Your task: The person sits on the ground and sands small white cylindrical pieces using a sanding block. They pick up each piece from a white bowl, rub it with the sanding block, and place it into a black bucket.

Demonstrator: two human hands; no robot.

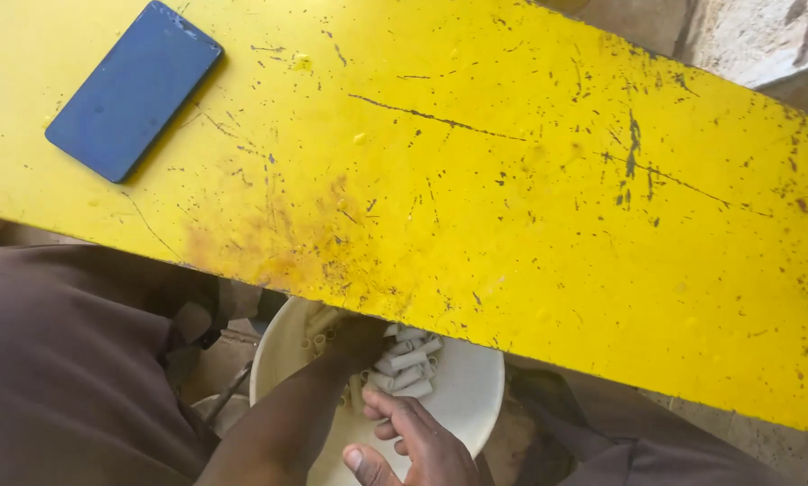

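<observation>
A white bucket sits low down, at 6 o'clock, partly under the edge of a big yellow table. Inside the bucket is a heap of short pale tubes, near its top side, right by the table edge.

The left hand goes down into the bucket from 7 o'clock. It is deep in among the tubes and its fingers are hidden under the table edge, so I cannot tell if they are wide or holding a tube.

The right hand is at 6 o'clock, over the bucket. Its fingers are bent a little and loose, with the tips touching the tubes. The thumb sticks out at the bottom. It grips nothing that I can see.

A dark blue phone lies flat on the table at 10 o'clock, well apart from the hands. Brown trousers fill the 8 o'clock corner.
</observation>
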